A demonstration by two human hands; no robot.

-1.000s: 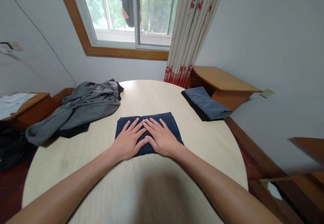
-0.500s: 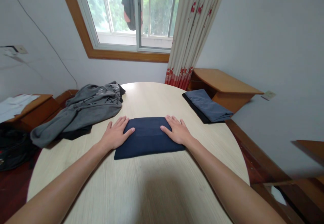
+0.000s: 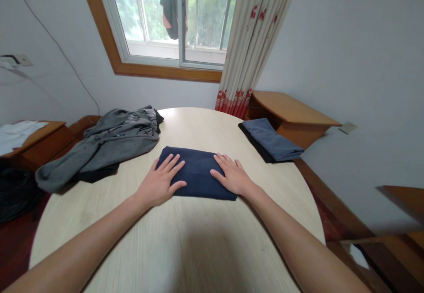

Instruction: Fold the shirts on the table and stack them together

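A folded navy-blue garment [image 3: 198,171] lies flat on the pale round table [image 3: 198,240] in front of me; its exact kind is hidden by the folding. My left hand [image 3: 162,180] rests palm down on its left part, fingers spread. On its right part lies my right hand [image 3: 232,174], also flat with the thumb held apart from the fingers. Neither hand grips the cloth.
A rumpled grey sweatshirt-like garment [image 3: 115,138] and some black cloth lie at the table's left. Folded blue-grey cloth [image 3: 271,138] rests on black cloth at the right edge. Beyond stand a wooden desk [image 3: 294,107] and a curtain [image 3: 255,41].
The navy garment has turned slightly clockwise, its left end farther from me and its right end nearer. My left hand has shifted right, more onto the cloth; my right hand has barely moved.
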